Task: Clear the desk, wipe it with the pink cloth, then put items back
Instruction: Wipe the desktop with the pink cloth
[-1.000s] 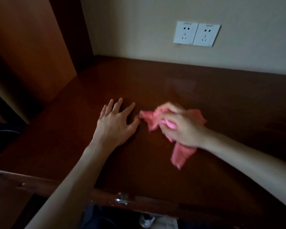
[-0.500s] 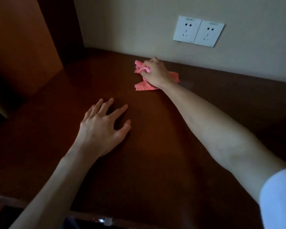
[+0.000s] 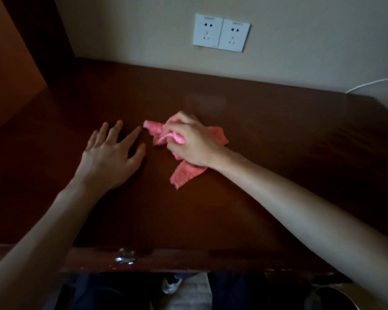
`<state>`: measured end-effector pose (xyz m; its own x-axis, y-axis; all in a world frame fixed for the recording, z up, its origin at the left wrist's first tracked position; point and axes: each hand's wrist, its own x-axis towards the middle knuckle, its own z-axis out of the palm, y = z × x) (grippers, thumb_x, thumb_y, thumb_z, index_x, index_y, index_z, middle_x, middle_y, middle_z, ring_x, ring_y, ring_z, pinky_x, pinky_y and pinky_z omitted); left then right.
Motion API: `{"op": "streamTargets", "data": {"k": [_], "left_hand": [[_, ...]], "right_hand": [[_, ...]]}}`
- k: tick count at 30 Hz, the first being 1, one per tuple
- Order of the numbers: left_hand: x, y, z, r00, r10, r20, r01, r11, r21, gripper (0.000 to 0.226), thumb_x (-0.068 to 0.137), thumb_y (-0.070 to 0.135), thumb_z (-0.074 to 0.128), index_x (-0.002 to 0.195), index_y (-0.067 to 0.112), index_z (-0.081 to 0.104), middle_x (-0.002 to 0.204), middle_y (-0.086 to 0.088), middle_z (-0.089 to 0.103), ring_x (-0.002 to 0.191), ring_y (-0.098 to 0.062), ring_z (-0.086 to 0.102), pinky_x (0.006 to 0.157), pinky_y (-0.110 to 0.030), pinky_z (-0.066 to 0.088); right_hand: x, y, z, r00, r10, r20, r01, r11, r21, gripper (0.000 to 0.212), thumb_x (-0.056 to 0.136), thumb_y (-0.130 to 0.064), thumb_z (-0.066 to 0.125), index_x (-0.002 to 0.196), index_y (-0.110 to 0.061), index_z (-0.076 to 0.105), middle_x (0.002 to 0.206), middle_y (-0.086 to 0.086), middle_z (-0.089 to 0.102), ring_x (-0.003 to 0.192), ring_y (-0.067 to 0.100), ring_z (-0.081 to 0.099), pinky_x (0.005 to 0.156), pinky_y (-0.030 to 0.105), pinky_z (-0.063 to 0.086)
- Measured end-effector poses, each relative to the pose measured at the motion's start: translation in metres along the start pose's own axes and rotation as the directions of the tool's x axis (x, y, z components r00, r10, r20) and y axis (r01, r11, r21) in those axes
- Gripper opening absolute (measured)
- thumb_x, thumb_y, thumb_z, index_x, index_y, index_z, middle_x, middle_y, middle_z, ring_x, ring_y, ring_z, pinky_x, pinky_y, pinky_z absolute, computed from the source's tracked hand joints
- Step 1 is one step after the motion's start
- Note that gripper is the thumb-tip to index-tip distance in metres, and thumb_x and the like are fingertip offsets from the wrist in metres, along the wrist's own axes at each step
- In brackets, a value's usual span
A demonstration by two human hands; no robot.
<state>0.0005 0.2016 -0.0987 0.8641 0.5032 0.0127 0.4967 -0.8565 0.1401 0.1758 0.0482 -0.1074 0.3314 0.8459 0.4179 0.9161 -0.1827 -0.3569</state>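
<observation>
From the head camera, we look down on a dark wooden worktop (image 3: pixel 211 209). Our right hand (image 3: pixel 193 144) clenches its grip around the bunched pink cloth (image 3: pixel 186 173), pressing it onto the middle of the worktop. Our left hand (image 3: pixel 112 153) lies flat just beside it, fingers spread, grasping nothing. Two wall sockets (image 3: pixel 221 32) sit above the back edge. Loose cloth corners trail out, so a fast stroke could fold them under and leave streaks.

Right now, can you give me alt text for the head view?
The right hand grips a crumpled pink cloth against the dark wooden desk, while the left hand rests flat beside it, fingers spread. Two white wall sockets sit above the desk.
</observation>
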Motion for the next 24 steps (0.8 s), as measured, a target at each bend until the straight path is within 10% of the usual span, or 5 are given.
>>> {"op": "streamTargets", "data": {"k": [12, 20, 24], "left_hand": [[0.006, -0.005, -0.004, 0.999, 0.045, -0.015, -0.046, 0.997, -0.058, 0.063, 0.098, 0.069, 0.027, 0.157, 0.048, 0.019, 0.170, -0.002, 0.008, 0.156, -0.027, 0.000, 0.124, -0.044, 0.002], [0.000, -0.001, -0.009, 0.998, 0.054, -0.018, -0.055, 0.997, -0.057, 0.064, 0.099, 0.067, 0.029, 0.158, 0.044, 0.023, 0.168, -0.006, 0.014, 0.155, -0.030, 0.007, 0.124, -0.047, 0.009], [0.018, -0.002, -0.028, 0.995, 0.089, -0.045, -0.086, 0.994, 0.062, 0.062, 0.094, 0.069, 0.036, 0.150, 0.043, 0.040, 0.152, -0.009, 0.042, 0.138, -0.033, 0.041, 0.112, -0.049, 0.035]], "right_hand": [[0.197, 0.108, 0.031, 0.945, 0.324, -0.055, -0.328, 0.924, -0.195, 0.033, 0.088, -0.036, 0.058, 0.109, -0.016, 0.073, 0.117, 0.023, 0.061, 0.106, 0.042, 0.061, 0.090, 0.039, 0.047], [0.099, 0.042, 0.008, 0.986, 0.166, -0.013, -0.166, 0.980, -0.113, 0.038, 0.083, -0.040, 0.052, 0.100, -0.014, 0.074, 0.109, 0.013, 0.060, 0.102, 0.035, 0.060, 0.088, 0.038, 0.047], [0.007, 0.002, -0.011, 1.000, 0.011, 0.017, -0.011, 1.000, -0.008, 0.029, 0.086, -0.033, 0.054, 0.101, -0.018, 0.073, 0.114, 0.003, 0.060, 0.105, 0.026, 0.060, 0.094, 0.039, 0.049]]}}
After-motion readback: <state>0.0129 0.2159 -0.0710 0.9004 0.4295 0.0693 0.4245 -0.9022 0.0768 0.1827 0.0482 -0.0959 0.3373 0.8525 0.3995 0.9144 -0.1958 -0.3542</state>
